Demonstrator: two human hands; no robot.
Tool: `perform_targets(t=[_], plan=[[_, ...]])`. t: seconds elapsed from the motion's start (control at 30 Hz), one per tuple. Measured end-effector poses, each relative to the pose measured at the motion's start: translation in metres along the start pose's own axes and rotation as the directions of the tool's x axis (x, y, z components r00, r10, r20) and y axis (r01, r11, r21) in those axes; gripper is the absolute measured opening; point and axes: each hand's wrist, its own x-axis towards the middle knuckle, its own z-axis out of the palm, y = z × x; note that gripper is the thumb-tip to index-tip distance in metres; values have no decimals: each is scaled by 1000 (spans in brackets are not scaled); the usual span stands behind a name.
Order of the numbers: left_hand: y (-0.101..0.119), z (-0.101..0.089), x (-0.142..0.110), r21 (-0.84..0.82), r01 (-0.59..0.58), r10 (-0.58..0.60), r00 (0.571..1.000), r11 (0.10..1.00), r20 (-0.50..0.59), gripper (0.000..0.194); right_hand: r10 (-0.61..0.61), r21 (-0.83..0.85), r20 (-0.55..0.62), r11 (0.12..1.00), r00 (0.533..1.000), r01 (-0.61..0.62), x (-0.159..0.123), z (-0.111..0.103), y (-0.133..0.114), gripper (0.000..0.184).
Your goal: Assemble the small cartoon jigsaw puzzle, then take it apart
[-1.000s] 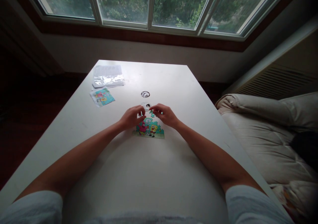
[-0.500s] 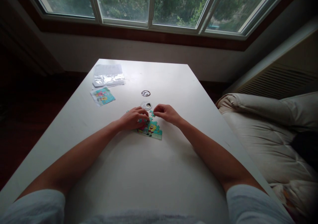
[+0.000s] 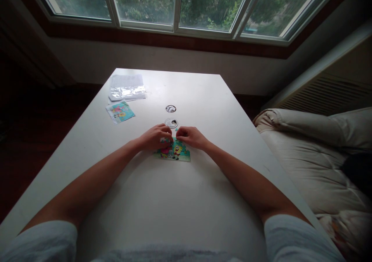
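Note:
A partly joined jigsaw puzzle (image 3: 178,153), with a yellow cartoon figure on a teal ground, lies on the white table. My left hand (image 3: 157,137) curls over its upper left part, fingers bent and pressed on it, hiding that corner. At the puzzle's top edge, my right hand (image 3: 190,136) has thumb and fingertips pinched together on a teal puzzle piece, mostly hidden by the fingers. One small loose teal piece (image 3: 176,130) lies just beyond the right fingertips.
Beyond the hands are two round holes in the tabletop, a nearer ringed one (image 3: 171,123) and a farther one (image 3: 171,108). To the left lie a picture card (image 3: 120,111) and a clear plastic packet (image 3: 128,87). A cream sofa (image 3: 308,153) stands right of the table (image 3: 162,207).
My right hand has moved left and slightly toward me, from beside the loose teal pieces onto the puzzle's top edge. My left hand stays over the puzzle, barely shifted.

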Motion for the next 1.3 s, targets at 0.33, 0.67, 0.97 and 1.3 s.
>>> perform_targets(t=[0.33, 0.67, 0.97, 1.3], plan=[[0, 0, 0, 4, -8, 8, 1000, 1000, 2, 18, -40, -136, -22, 990, 999, 36, 1, 4, 0, 6], [-2, 1, 0, 3, -40, 40, 999, 999, -10, 14, -83, -271, -8, 960, 997, 77, 0, 8, 1, 3], [-6, 1, 2, -66, -20, 18, 1000, 998, -25, 19, -95, -298, -11, 951, 995, 88, -1, 9, -2, 5], [-49, -19, -15, 31, 303, -280, 910, 952, -307, 21, -122, -265, -251, 963, 960, 53, 1, -9, 5, 6]])
